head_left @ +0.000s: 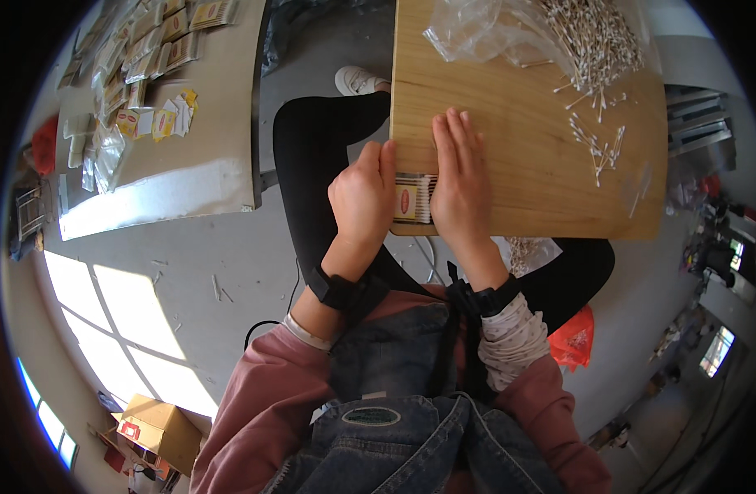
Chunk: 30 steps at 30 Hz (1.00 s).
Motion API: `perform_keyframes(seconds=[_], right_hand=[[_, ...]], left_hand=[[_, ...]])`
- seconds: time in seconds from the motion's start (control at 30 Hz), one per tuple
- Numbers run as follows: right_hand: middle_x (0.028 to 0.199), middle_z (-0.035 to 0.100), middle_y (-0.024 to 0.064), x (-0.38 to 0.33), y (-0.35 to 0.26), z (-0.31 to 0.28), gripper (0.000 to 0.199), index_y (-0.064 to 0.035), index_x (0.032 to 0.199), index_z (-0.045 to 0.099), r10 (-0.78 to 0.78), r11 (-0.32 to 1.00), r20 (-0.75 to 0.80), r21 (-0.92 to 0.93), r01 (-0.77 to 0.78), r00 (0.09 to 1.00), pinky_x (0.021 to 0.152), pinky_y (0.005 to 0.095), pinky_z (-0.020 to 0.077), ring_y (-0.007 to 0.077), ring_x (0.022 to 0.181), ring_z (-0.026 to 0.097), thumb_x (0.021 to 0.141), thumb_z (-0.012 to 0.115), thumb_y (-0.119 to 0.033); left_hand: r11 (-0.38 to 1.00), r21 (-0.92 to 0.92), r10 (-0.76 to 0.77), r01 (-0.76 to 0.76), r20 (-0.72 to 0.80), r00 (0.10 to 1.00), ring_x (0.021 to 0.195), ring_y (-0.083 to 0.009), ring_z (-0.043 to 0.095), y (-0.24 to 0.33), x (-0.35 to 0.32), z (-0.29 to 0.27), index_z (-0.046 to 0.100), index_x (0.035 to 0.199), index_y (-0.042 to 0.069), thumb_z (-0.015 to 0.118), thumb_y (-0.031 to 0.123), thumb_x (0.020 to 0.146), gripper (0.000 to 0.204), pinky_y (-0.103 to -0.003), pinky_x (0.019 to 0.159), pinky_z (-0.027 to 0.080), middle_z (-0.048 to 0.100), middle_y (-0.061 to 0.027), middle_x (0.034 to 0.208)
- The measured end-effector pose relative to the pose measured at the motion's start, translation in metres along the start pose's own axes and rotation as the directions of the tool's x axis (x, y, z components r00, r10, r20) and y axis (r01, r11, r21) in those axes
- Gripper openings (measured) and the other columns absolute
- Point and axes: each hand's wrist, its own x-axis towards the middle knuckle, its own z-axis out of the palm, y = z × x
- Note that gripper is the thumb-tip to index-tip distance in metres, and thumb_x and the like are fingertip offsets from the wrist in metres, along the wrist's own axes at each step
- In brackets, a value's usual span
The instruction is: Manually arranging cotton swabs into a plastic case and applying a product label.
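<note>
A flat pack of cotton swabs [412, 198] with a yellow and red label card lies at the near left corner of the wooden table [526, 156]. My left hand [363, 193] is curled closed at the table's left edge, against the pack's left side. Its fingertips are turned out of sight, so what they hold, if anything, is hidden. On the pack's right side my right hand [462, 185] lies along it, fingers stretched out together and pointing away from me. The swabs' white tips show between the two hands.
A heap of loose cotton swabs [596, 41] spills from clear plastic at the table's far right, with a few strays [598, 152] nearer. On the left table [221, 123] sit many filled packs [139, 58] and label cards [168, 119]. A cardboard box [165, 428] stands lower left.
</note>
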Motion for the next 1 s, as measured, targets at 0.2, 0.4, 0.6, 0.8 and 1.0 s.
perform_keyframes(seconds=[0.2, 0.4, 0.6, 0.8, 1.0], right_hand=[[0.154, 0.044, 0.0210, -0.001, 0.001, 0.003, 0.051, 0.0017, 0.148, 0.044, 0.010, 0.998, -0.041, 0.069, -0.007, 0.999, 0.120, 0.0525, 0.0314, 0.0383, 0.146, 0.039, 0.097, 0.045, -0.001], [0.154, 0.044, 0.0209, -0.001, -0.003, 0.003, 0.051, 0.0022, 0.148, 0.043, 0.014, 0.997, -0.036, 0.081, -0.011, 0.999, 0.120, 0.0522, 0.0317, 0.0383, 0.146, 0.039, 0.097, 0.044, 0.000], [0.153, 0.045, 0.0205, -0.001, -0.005, 0.005, 0.059, 0.0004, 0.150, 0.042, 0.052, 0.990, -0.062, 0.132, -0.043, 0.997, 0.121, 0.0511, 0.0312, 0.0384, 0.146, 0.038, 0.091, 0.045, 0.009], [0.152, 0.046, 0.0216, -0.001, -0.006, 0.005, 0.056, 0.0014, 0.149, 0.043, 0.081, 0.985, -0.085, 0.159, -0.067, 0.993, 0.120, 0.0516, 0.0330, 0.0394, 0.145, 0.040, 0.093, 0.046, 0.006], [0.150, 0.047, 0.0226, 0.000, -0.011, 0.005, 0.052, 0.0028, 0.147, 0.044, 0.077, 0.977, -0.081, 0.207, -0.058, 0.994, 0.118, 0.0493, 0.0357, 0.0402, 0.144, 0.041, 0.095, 0.050, 0.004]], left_hand=[[0.997, 0.050, 0.060, -0.057, -0.059, 0.996, 0.056, -0.0387, 0.062, -0.002, 0.001, 0.003, 0.053, 0.076, 0.008, 0.055, 0.031, 0.104, 0.036, -0.047, 0.050, 0.047, 0.060, -0.0152, 0.059], [0.999, 0.031, 0.018, -0.018, -0.015, 1.000, 0.062, -0.0420, 0.060, 0.001, 0.001, 0.000, 0.056, 0.080, 0.005, 0.054, 0.030, 0.106, 0.036, -0.047, 0.053, 0.045, 0.060, -0.0187, 0.066], [0.992, 0.092, 0.089, -0.083, -0.061, 0.994, 0.056, -0.0367, 0.063, 0.000, 0.002, 0.002, 0.052, 0.076, 0.008, 0.056, 0.031, 0.104, 0.036, -0.045, 0.050, 0.048, 0.060, -0.0141, 0.059], [0.994, 0.078, 0.081, -0.076, -0.064, 0.995, 0.058, -0.0413, 0.059, 0.001, 0.001, 0.002, 0.056, 0.078, 0.006, 0.055, 0.030, 0.105, 0.036, -0.048, 0.051, 0.045, 0.060, -0.0173, 0.064], [0.975, 0.174, 0.156, -0.138, -0.095, 0.983, 0.054, -0.0324, 0.062, -0.001, 0.000, 0.003, 0.051, 0.075, 0.009, 0.059, 0.027, 0.102, 0.033, -0.042, 0.046, 0.046, 0.060, -0.0106, 0.061]])
